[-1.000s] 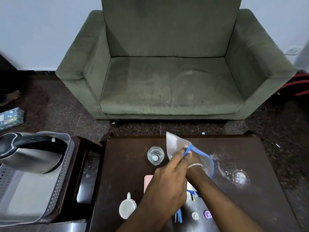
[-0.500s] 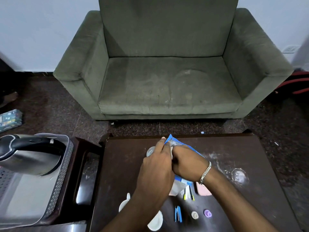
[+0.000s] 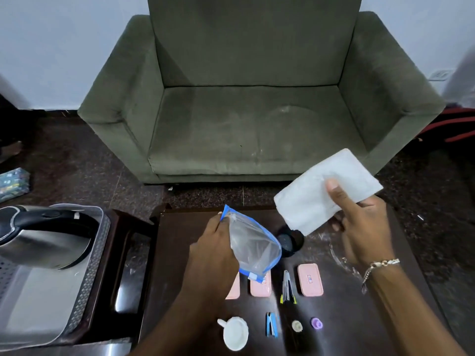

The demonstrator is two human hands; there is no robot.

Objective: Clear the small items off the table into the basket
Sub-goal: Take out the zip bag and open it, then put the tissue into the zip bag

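While the left hand (image 3: 213, 249) pinches a clear blue-edged bag (image 3: 253, 249) above the dark table (image 3: 354, 317), the right hand (image 3: 365, 227) grips a white folded cloth (image 3: 326, 191) aloft; the basket (image 3: 87, 273) sits left, holding a kettle (image 3: 43, 240).

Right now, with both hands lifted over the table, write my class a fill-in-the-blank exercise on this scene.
1. The left hand holds a clear zip bag edged in ____.
2. The right hand holds a folded white ____.
3. The steel kettle lies inside the ____.
4. The white mug lies to the ____ of the blue clip.

Missing words: blue; cloth; basket; left
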